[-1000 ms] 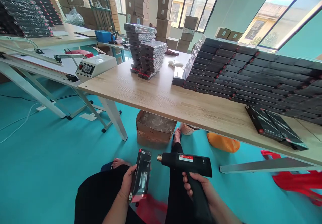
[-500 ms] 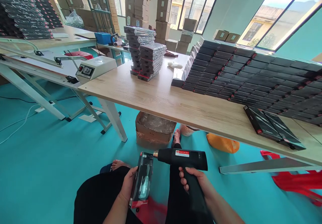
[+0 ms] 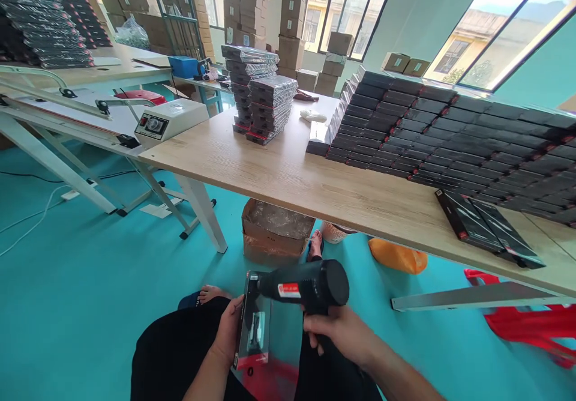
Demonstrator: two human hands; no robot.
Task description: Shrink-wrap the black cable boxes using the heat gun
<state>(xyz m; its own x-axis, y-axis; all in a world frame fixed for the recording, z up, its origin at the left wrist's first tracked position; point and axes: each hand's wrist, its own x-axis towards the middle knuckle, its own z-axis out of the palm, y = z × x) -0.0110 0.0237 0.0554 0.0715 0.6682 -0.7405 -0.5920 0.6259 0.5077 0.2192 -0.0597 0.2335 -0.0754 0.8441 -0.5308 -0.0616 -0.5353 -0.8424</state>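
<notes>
A box (image 3: 254, 328) is being pinched in the left hand (image 3: 228, 328) under a heat gun (image 3: 310, 286) being gripped by the right hand (image 3: 337, 333), heating apparently begun but unfinished.

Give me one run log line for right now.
left hand: holds black box | right hand: grips heat gun | gun: front overlaps box's upper end in view | contact: unclear

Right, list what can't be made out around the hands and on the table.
All in the head view:
Left hand: some fingers, hidden behind the held box.
Held box: fine print, too small.
Heat gun: nozzle tip, lost behind the blurred barrel; handle, mostly covered by the right hand.
Label: small lettering, blurred.
Large stack: far end, cut off by the right edge.
</notes>
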